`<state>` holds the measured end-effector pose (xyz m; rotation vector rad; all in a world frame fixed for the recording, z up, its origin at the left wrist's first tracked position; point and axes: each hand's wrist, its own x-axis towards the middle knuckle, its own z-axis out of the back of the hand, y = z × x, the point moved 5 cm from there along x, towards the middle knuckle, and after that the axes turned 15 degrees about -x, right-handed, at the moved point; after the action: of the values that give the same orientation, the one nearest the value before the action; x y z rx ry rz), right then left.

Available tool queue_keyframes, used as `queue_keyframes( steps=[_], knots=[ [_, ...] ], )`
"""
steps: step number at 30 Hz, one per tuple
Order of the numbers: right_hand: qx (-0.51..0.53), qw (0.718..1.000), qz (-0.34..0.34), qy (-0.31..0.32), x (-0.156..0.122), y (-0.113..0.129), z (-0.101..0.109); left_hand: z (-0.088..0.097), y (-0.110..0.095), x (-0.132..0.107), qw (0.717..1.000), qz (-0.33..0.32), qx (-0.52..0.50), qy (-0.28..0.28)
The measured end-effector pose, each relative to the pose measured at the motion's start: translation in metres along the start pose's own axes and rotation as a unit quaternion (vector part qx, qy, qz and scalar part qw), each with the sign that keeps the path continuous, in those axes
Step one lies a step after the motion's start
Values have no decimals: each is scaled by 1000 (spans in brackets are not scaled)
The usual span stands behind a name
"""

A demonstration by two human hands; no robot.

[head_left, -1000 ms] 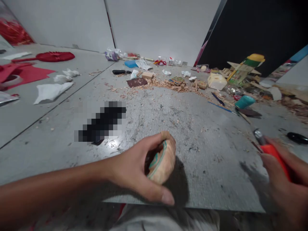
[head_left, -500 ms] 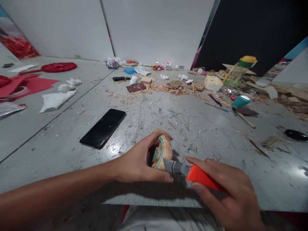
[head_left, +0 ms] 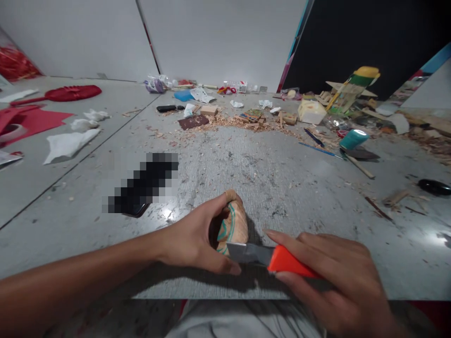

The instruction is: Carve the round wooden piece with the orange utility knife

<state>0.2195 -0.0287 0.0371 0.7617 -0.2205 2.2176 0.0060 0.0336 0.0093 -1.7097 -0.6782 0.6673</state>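
Observation:
Near the table's front edge, my left hand (head_left: 197, 234) is closed around a rounded piece of carved wood (head_left: 238, 224) with green lines drawn on it. Fingers and thumb wrap its far and near ends, hiding part of it. In my right hand (head_left: 338, 277) is a utility knife (head_left: 291, 261) with an orange handle, gripped between thumb and fingers. Its grey blade points left and lies against the near end of the wood, close to my left thumb. Whether the edge cuts in, I cannot tell.
A dark phone (head_left: 144, 185), partly pixelated, lies left of my hands. Wood shavings (head_left: 225, 122) and small blocks spread across the back. On the right are a teal cylinder (head_left: 354, 139), a stick (head_left: 357, 166) and a black object (head_left: 434, 187). Red sheets (head_left: 38, 123) and white tissue (head_left: 70, 143) lie left.
The knife blade has shifted toward the near end of the wood and turned flatter. Both hands stay close together. The whole view has moved slightly.

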Motion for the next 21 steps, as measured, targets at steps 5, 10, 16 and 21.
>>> queue_keyframes(
  steps=[5,10,16,21],
  knots=[
    [-72,997,8,-35,-10,-17,10,-2,-4,-4,1000,9,-4,6],
    [-236,934,-206,-174,-43,-98,36,-9,-15,-14,996,-69,24,44],
    [-149,970,-163,-106,-43,-71,32,1,-15,-7,998,-54,29,-24],
    [-40,997,-50,-36,-15,-15,11,3,-7,-4,1000,-6,14,-20]
  ],
)
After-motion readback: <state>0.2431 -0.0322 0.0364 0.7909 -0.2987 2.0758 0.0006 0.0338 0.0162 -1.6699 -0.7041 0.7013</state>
